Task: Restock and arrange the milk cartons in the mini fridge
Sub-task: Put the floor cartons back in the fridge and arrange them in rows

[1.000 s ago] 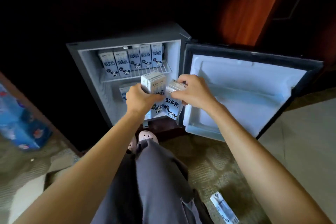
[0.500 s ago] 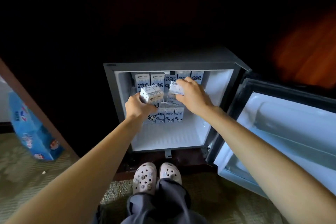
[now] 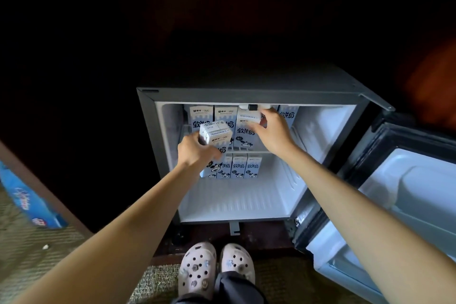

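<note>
A row of upright milk cartons [image 3: 223,118] is carried by the wire shelf [image 3: 265,151], just behind the right fingers [image 3: 259,129]. A second row of cartons [image 3: 238,168] is stood on the fridge floor [image 3: 237,201], below the left fingers [image 3: 212,152]. A blue box [image 3: 30,205] is set on the carpet [image 3: 37,257], far left of them.

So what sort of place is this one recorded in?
Most likely a hotel guest room, though a private bedroom is possible. A mini fridge sits low in dark wood cabinetry, stocked with rows of identical milk cartons, and the floor in front is woven carpet.
</note>
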The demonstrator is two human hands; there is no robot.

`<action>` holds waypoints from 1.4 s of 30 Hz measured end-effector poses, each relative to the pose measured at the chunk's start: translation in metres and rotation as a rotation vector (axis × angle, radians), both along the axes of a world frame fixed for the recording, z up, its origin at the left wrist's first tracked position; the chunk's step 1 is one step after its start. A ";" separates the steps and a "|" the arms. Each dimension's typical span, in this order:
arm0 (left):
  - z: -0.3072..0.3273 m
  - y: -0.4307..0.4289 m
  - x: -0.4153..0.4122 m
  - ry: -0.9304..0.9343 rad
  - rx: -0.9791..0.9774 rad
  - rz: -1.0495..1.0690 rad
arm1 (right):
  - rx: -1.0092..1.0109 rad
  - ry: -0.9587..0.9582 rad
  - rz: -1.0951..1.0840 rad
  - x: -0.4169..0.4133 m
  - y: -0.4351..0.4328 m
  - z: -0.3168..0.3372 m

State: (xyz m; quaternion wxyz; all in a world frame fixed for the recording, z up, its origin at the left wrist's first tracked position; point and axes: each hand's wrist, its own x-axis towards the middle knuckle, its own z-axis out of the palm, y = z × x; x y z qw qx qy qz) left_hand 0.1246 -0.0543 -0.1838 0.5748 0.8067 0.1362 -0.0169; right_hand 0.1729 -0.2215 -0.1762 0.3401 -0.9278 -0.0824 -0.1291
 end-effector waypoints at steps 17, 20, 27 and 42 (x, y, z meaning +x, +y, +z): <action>-0.020 -0.001 0.015 0.014 -0.027 0.017 | -0.159 0.093 -0.128 0.027 0.005 -0.062; -0.020 -0.006 0.015 -0.006 -0.031 0.004 | -0.138 0.038 -0.160 0.013 0.002 -0.060; -0.003 -0.038 0.001 -0.106 -0.048 -0.155 | -0.064 0.076 0.103 -0.057 -0.016 -0.071; 0.003 -0.079 0.010 -0.296 0.225 -0.344 | 0.209 -0.083 -0.379 -0.039 -0.028 -0.064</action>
